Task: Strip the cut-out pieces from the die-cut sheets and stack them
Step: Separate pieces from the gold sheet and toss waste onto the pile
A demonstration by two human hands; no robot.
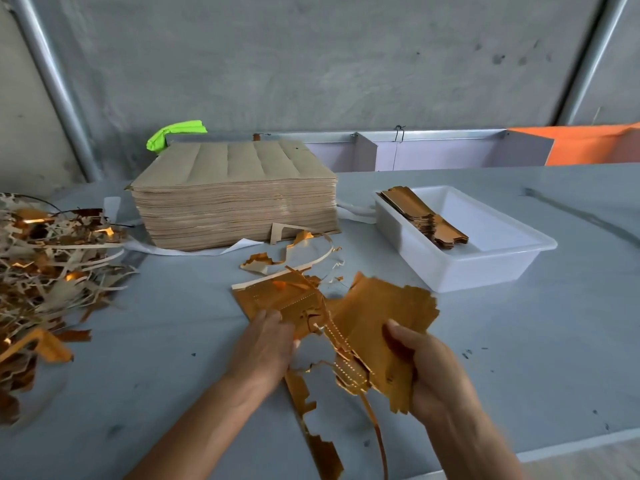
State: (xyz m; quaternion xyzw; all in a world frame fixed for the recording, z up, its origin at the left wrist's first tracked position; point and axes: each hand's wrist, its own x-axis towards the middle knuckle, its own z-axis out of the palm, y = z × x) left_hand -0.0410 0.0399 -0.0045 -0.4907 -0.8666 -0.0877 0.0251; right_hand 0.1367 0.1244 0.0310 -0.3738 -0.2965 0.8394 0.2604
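Low in the middle of the frame, the left hand (268, 344) lies knuckles-up on a gold die-cut sheet (280, 301), its fingers curled over the sheet's near edge and pinching it against the grey table (519, 358). Just right of it, the right hand (426, 368) grips a bundle of gold cut-out pieces (377, 327), thumb on top and fingers wrapped beneath, lifted and tilted; the bundle's left edge meets the sheet between the two hands. Torn gold waste strips (311, 427) trail down from the bundle and sheet toward the bottom edge. Above the hands, small scraps (277, 261) lie on the table. Right of centre sits a white plastic tray (485, 268) holding a stack of stripped gold pieces (424, 218) along its left side. Centre, further back, stands a tall pile of brown sheets (235, 199), with something bright green (175, 133) behind it. At the left edge spreads a heap of waste trimmings (52, 271).
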